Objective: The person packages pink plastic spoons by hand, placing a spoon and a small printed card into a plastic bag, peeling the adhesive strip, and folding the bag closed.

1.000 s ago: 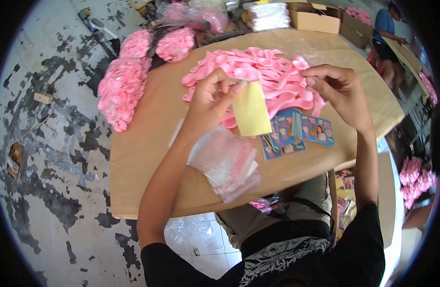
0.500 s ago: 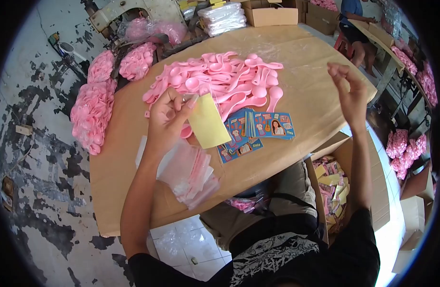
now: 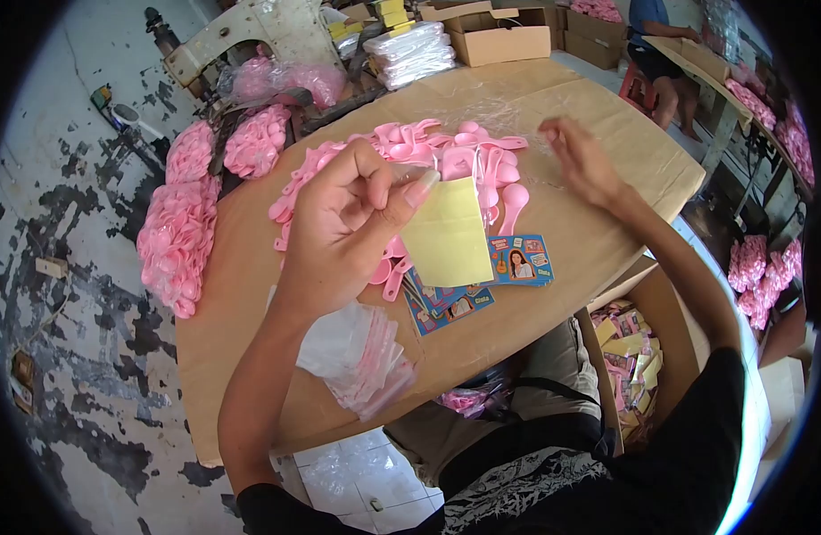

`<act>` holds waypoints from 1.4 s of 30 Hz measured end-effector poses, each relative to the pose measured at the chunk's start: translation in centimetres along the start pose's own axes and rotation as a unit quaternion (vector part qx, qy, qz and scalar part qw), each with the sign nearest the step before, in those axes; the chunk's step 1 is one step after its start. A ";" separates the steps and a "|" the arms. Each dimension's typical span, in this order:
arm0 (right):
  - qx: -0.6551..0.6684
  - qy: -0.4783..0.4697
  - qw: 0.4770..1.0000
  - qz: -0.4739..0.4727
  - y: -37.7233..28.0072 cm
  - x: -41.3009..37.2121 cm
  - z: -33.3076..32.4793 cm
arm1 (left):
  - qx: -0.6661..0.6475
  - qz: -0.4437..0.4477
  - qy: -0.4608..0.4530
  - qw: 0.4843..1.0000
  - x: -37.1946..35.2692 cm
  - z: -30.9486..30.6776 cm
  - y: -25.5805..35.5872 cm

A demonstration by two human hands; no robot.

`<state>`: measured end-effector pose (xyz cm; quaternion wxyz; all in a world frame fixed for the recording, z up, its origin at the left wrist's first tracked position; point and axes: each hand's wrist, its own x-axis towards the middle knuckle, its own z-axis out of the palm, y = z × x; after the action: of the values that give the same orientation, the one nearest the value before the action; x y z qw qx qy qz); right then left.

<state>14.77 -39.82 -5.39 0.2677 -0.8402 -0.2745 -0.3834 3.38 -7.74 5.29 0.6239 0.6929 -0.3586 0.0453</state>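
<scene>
The left hand (image 3: 348, 214) pinches a yellow card (image 3: 448, 234) above the table (image 3: 250, 294) (over the picture cards (image 3: 517, 260)). The right hand (image 3: 581, 160) is by the pink spoons (image 3: 464, 156), its fingers too blurry to tell.

- I see the desk (image 3: 241, 312) covered in plain brown paper. Its near edge hangs over white floor tiles (image 3: 366, 481).
- To the left, the floor (image 3: 80, 294) is pale grey concrete, mottled all over with dark, ragged patches.
- Beyond the desk's far end stands an old cream sewing machine (image 3: 250, 31), with open cardboard boxes (image 3: 504, 40) near it.
- At the top right, another person (image 3: 660, 22) sits on a red stool (image 3: 638, 85) beside a second long bench (image 3: 749, 98).
- On my feed the light is bright, even daylight across the whole room.
</scene>
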 end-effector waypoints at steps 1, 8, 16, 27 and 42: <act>0.008 -0.036 0.998 0.041 0.4 -0.3 -0.2 | 0.014 0.015 -0.001 1.000 0.3 0.2 0.1; 0.059 -0.032 0.988 0.139 -0.6 4.5 -4.3 | 0.125 0.028 -0.037 0.991 0.8 -1.1 -1.3; -0.156 -0.169 0.972 0.035 2.0 0.2 -0.2 | 0.152 -0.022 -0.047 0.987 0.8 -3.3 -3.0; 0.268 0.018 0.951 0.154 4.8 -0.1 -2.6 | 0.161 0.006 -0.027 0.987 0.6 -3.2 -3.3; 0.338 -0.168 0.911 0.163 -13.6 -3.2 -5.3 | 0.133 0.112 0.020 0.985 -0.8 1.2 -2.2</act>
<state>1.27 -34.52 -1.71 0.5445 -0.7844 -0.2883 -0.0716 3.57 -8.55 2.81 0.5239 0.7245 -0.4120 0.1758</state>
